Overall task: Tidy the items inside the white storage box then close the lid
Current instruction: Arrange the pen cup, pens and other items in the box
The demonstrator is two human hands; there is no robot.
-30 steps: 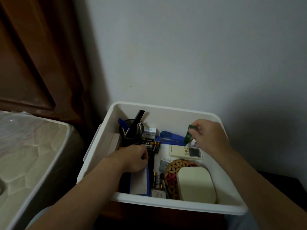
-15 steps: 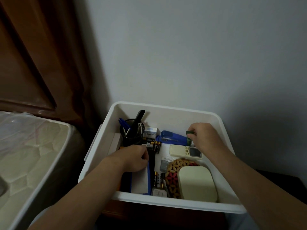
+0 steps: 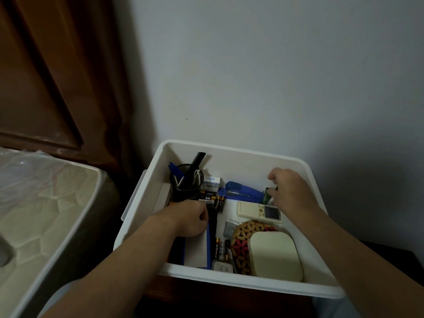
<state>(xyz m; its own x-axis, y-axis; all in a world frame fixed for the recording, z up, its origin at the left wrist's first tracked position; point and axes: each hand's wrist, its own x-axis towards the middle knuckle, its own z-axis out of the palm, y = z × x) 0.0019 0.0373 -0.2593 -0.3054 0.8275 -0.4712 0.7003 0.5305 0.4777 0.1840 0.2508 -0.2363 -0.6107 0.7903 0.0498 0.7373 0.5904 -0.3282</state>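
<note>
The white storage box [image 3: 231,152] stands open against the wall, with no lid in sight. My right hand [image 3: 289,191] pinches a small green tube [image 3: 266,195] down at the back right, beside the blue stapler [image 3: 238,191]. My left hand [image 3: 191,218] is curled on the flat things at the box's left, next to a white sheet on a blue folder [image 3: 199,249]; what it grips is hidden. Also inside are a black pen cup [image 3: 185,183], batteries [image 3: 215,201], a cream remote [image 3: 259,210], a woven coaster [image 3: 243,239] and a cream case [image 3: 275,255].
A mattress wrapped in plastic [image 3: 46,203] lies to the left of the box. Dark wooden panelling [image 3: 57,76] fills the upper left, and a plain wall [image 3: 275,76] rises right behind the box. The box sits on dark wooden furniture [image 3: 206,297].
My right hand has lowered the green tube from above the remote down to the box floor beside the stapler. My left hand has stayed where it was.
</note>
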